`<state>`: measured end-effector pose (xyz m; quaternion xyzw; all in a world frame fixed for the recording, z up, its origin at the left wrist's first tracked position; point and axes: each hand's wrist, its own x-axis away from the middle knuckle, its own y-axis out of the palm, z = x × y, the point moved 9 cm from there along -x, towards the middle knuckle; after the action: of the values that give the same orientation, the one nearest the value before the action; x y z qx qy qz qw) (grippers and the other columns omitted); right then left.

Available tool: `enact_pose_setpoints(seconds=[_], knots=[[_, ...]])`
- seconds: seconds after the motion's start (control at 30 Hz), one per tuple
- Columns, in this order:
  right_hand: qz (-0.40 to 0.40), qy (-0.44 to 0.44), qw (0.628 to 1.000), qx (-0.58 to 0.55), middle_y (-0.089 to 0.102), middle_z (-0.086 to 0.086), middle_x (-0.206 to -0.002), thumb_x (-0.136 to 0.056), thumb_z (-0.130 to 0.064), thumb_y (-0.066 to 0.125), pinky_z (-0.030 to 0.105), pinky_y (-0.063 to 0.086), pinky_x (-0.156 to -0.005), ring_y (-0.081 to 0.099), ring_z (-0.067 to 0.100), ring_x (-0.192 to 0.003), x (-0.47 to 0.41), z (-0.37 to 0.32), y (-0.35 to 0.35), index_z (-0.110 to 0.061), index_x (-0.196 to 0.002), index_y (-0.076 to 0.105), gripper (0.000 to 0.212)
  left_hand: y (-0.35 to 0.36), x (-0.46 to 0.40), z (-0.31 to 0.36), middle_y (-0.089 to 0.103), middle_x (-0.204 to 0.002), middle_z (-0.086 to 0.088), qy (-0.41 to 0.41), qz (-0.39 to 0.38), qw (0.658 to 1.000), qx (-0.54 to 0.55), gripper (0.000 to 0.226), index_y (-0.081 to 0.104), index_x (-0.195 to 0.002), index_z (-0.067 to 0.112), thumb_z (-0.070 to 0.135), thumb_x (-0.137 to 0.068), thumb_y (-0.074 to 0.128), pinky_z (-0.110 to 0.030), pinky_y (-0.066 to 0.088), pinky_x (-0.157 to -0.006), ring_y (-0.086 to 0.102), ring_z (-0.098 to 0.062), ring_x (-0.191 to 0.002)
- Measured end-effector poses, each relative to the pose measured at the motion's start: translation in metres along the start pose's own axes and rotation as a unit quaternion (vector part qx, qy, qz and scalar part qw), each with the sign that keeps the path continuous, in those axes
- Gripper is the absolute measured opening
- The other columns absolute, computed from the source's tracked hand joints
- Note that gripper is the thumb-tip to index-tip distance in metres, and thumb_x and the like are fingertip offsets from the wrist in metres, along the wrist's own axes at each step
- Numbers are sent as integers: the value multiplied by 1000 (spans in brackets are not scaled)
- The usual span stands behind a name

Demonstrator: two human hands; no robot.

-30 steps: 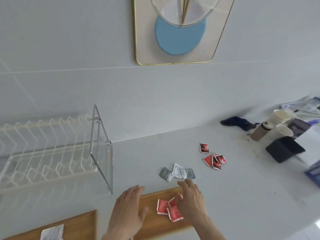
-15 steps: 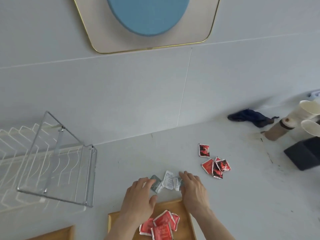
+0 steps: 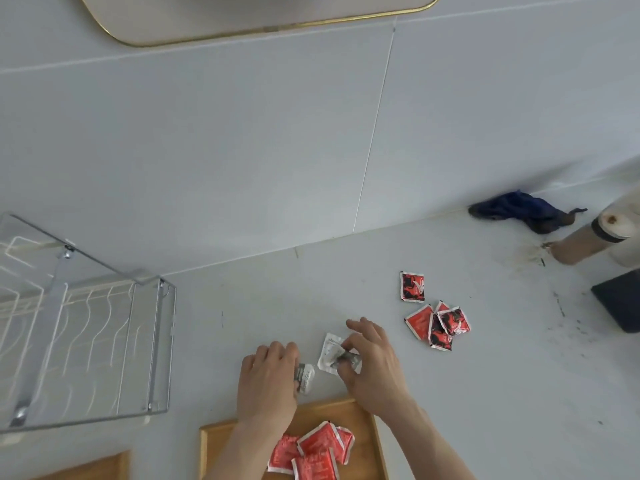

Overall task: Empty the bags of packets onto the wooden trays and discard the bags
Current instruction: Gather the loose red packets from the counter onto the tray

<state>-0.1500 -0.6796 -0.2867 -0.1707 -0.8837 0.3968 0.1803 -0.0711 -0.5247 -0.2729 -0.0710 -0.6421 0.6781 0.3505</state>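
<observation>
Fingers (image 3: 349,351) of the right hand (image 3: 375,367) pinch a small grey packet (image 3: 341,358) that lies over a white packet (image 3: 329,351) on the desk (image 3: 519,375). Fingers of the left hand (image 3: 268,375) curl down over another white-and-grey packet (image 3: 304,375); whether they grip it or only press on it I cannot tell.

Nearest the camera, under both forearms, a wooden tray (image 3: 360,417) holds a small heap of red packets (image 3: 313,453). The corner of a second wooden tray (image 3: 104,467) shows at the lower left edge.

Just beyond the tray's far rim are the two hands and the pale packets, all on the bare desk. To the right of the right hand lies a loose cluster of red-and-black packets (image 3: 440,325), with one more red-and-black packet (image 3: 412,286) a little farther back, apart from the cluster.

At the left stands a wire dish rack (image 3: 86,341). At the far right are a dark box (image 3: 620,299), a tipped paper cup (image 3: 588,242) and, against the wall, a crumpled blue cloth (image 3: 519,211). High on the wall hangs a gold-rimmed panel (image 3: 259,15).
</observation>
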Motion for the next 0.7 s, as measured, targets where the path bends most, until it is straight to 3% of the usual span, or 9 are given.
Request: enact_pose_setpoints(seconds=[0.07, 0.13, 0.2, 0.27, 0.4, 0.5, 0.7], knots=[[-48, -16, 998, 45, 45, -2, -156, -81, -23, 68, 39, 36, -114, 25, 24, -153, -5, -8, 18, -19, -104, 68, 23, -3, 4, -10, 58, -110, 10, -28, 2, 999, 28, 34, 44, -109, 33, 28, -87, 70, -31, 44, -94, 56, -16, -106], [-42, -20, 995, 89, 51, -1, -152, -78, -21, 71, 39, 40, -110, 35, 29, -149, -5, -17, 25, -20, -102, 70, 23, -5, 10, -27, 58, -106, 12, -69, 8, 994, 81, 33, 43, -106, 35, 27, -88, 70, -28, 48, -87, 60, -13, -99], [-7, -15, 995, 100, 68, -1, -122, -69, -14, 78, 37, 51, -92, 58, 30, -125, -3, -23, 25, -21, -89, 72, 22, -7, 19, -45, 60, -102, 13, -105, 13, 983, 149, 23, 49, -100, 35, 27, -89, 68, -26, 51, -78, 62, -11, -90], [26, 0, 996, 84, 67, -1, -97, -64, -6, 79, 33, 51, -75, 64, 28, -100, 1, -25, 22, -20, -81, 71, 24, -10, 31, -64, 63, -95, 14, -132, 22, 967, 216, 13, 56, -94, 35, 28, -89, 66, -27, 52, -72, 62, -8, -83], [60, 68, 996, -17, 63, 1, -86, -69, 9, 69, 32, 47, -58, 64, 28, -76, 10, -28, 11, -18, -74, 63, 28, -17, 59, -94, 69, -85, 11, -167, 38, 928, 330, 11, 60, -84, 30, 31, -86, 71, -23, 44, -61, 63, -6, -78], [58, 131, 985, -100, 63, -3, -88, -75, 0, 74, 25, 47, -60, 62, 20, -76, 24, -33, 11, -22, -81, 61, 26, -18, 84, -116, 71, -81, 8, -183, 37, 908, 376, 10, 63, -83, 27, 27, -83, 73, -25, 43, -60, 64, -10, -74], [-4, 240, 923, -300, 74, -1, -96, -78, -5, 81, 37, 61, -68, 73, 20, -85, 66, -70, 48, -24, -106, 65, 37, 4, 139, -182, 73, -74, 6, -225, 27, 850, 476, 13, 68, -81, 29, 26, -69, 70, -35, 48, -66, 65, -18, -69]])
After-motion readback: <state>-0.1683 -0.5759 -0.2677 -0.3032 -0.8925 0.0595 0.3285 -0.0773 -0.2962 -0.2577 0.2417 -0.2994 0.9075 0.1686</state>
